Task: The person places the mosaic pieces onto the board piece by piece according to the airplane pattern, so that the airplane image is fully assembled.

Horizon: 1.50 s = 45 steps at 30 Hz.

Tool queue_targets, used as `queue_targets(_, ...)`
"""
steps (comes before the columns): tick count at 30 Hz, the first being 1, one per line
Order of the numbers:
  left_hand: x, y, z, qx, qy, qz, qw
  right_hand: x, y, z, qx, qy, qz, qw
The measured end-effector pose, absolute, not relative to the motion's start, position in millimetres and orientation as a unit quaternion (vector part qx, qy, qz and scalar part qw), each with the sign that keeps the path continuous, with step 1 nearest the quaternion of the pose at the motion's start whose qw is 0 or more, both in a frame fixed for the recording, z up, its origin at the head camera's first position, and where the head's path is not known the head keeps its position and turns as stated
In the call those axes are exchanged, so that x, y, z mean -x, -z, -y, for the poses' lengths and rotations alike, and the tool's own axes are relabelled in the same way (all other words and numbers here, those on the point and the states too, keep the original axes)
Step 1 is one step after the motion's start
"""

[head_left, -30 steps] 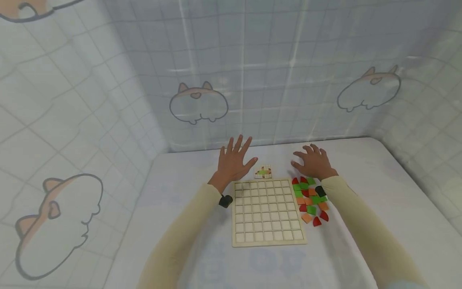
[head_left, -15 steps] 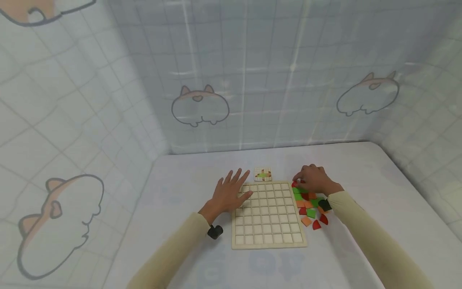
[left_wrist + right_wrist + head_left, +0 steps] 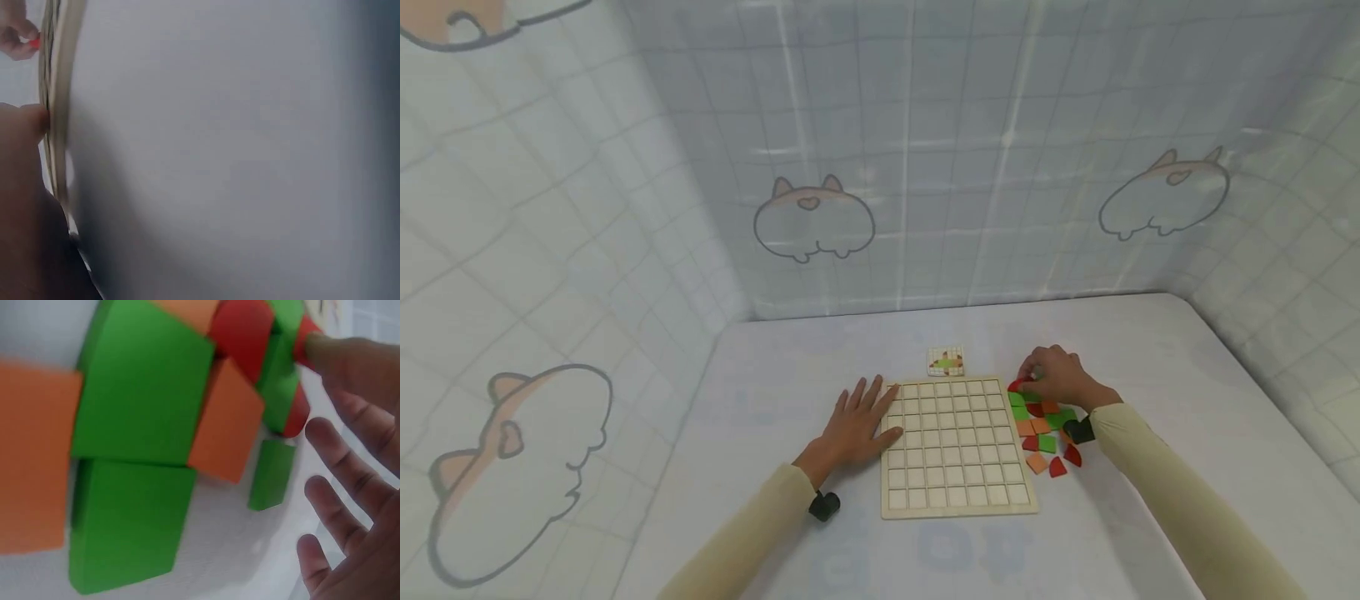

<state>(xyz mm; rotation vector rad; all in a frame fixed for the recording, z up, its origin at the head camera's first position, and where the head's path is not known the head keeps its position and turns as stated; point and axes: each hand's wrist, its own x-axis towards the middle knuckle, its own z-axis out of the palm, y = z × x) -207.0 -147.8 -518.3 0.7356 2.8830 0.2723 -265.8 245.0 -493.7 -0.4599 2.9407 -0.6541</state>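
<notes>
My left hand [image 3: 852,427] lies with fingers spread at the left edge of a wooden grid board [image 3: 958,513], its fingertips and thumb touching the rim. At the board's upper right corner my right hand [image 3: 1057,377] pinches a red quarter-circle piece [image 3: 1017,386] between thumb and finger. The thumb presses that red piece [image 3: 302,345] in the right wrist view, while the other fingers spread loosely. Around and below this hand lie green square pieces [image 3: 1047,444], orange square pieces [image 3: 1037,463] and more red quarter-circles [image 3: 1057,467]. In the left wrist view, the red piece [image 3: 35,43] shows at the right fingertips.
A small pattern card [image 3: 946,362] with a coloured figure lies just behind the board. The white table [image 3: 790,367] ends at a grid-patterned curtain [image 3: 940,208], with similar walls on both sides.
From above the table, my right hand came down to the pieces and took hold of a red quarter-circle. My left hand moved down towards me and came to rest at the board's left edge.
</notes>
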Motion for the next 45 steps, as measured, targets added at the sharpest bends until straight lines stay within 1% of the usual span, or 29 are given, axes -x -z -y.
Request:
queue_targets(6, 203, 519, 156, -0.237, -0.077, -0.964, 0.089, 266, 491, -241, 0.133, 0.287, -0.947, 0.050)
queue_targets(9, 202, 518, 156, -0.237, -0.088, -0.963, 0.090, 265, 492, -240, 0.121, 0.311, -0.942, 0.043)
queue_targets(15, 202, 517, 155, -0.233, -0.089, -0.963, 0.099, 256, 493, -234, 0.119, 0.319, -0.940, -0.004)
queue_targets(18, 202, 520, 155, -0.233, -0.086, -0.964, 0.098, 251, 492, -231, 0.118, 0.334, -0.935, -0.016)
queue_targets(20, 203, 520, 155, -0.235, -0.085, -0.964, 0.095, 248, 491, -229, 0.126, 0.342, -0.931, -0.013)
queue_targets(26, 204, 516, 154, -0.247, -0.085, -0.961, 0.094, 236, 490, -223, 0.122, 0.358, -0.925, 0.024)
queue_targets(30, 205, 518, 154, -0.250, -0.096, -0.959, 0.092, 225, 493, -219, 0.122, 0.370, -0.920, 0.037)
queue_targets(35, 207, 524, 154, -0.245, -0.094, -0.961, 0.091, 216, 497, -214, 0.129, 0.381, -0.915, 0.022)
queue_targets(39, 205, 523, 153, -0.244, -0.093, -0.961, 0.088, 212, 499, -210, 0.138, 0.378, -0.915, 0.005)
queue_targets(45, 204, 519, 153, -0.248, -0.080, -0.962, 0.085, 203, 502, -204, 0.125, 0.365, -0.922, 0.009)
